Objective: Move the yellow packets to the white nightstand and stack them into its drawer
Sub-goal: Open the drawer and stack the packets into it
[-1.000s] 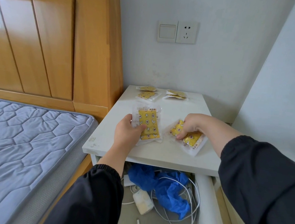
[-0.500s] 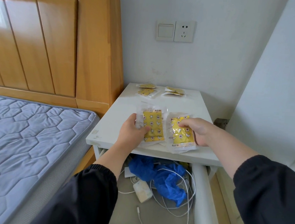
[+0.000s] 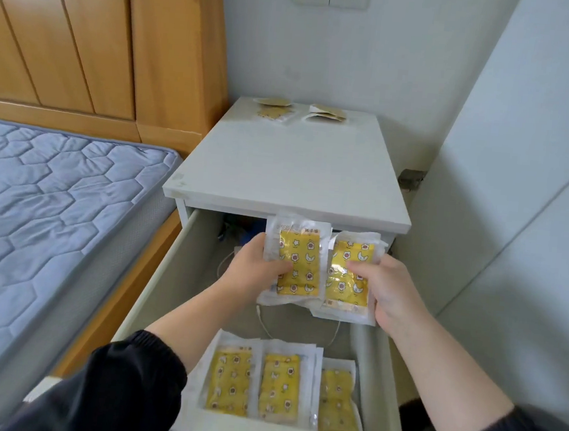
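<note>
Both hands were up over the open drawer of the white nightstand, the left hand pinching one yellow packet with thumb across its face, the right hand gripping a second packet beside it, edges overlapping. They were clear-sleeved pouches printed with stars and moons, held just under the tabletop's front lip. Three stacked packets filled the drawer's near end in a row, with bare floor and a white cable between them and the hands.
</note>
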Motion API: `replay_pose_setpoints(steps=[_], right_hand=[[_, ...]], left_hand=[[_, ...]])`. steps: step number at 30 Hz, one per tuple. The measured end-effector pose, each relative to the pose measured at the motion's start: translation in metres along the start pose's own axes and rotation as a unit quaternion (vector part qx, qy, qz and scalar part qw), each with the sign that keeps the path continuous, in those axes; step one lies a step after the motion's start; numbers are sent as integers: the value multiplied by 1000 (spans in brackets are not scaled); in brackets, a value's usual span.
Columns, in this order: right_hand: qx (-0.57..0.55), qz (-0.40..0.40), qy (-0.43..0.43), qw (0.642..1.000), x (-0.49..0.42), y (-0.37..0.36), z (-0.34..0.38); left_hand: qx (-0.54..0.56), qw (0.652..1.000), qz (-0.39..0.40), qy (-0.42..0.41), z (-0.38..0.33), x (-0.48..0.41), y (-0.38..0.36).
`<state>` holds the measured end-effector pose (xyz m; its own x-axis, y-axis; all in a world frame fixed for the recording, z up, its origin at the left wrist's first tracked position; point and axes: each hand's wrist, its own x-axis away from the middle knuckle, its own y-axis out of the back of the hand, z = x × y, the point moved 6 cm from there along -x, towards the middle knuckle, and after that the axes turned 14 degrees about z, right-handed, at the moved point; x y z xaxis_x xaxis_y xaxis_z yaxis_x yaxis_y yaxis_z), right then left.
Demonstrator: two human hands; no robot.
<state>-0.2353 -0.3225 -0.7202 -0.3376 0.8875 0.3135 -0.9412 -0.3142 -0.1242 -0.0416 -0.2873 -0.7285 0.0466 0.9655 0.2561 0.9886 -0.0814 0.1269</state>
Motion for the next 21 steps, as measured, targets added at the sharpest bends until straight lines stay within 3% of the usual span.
replay_pose_setpoints(steps=[4,13,17,21], right_hand=[[45,-9,-4,999,10,-15,-23],[85,-58,-27,994,19,-12,-42],[195,-68,-12,978,20,-7,-33],[318,-29,-22,947,19,-3,-21]], left_hand=[[20,997,-2,69,32,9,-2],[61,991,-1,123,47,9,-10],[79,986,-23,143,49,9,-6],[102,981,-59,153,53,10,4]])
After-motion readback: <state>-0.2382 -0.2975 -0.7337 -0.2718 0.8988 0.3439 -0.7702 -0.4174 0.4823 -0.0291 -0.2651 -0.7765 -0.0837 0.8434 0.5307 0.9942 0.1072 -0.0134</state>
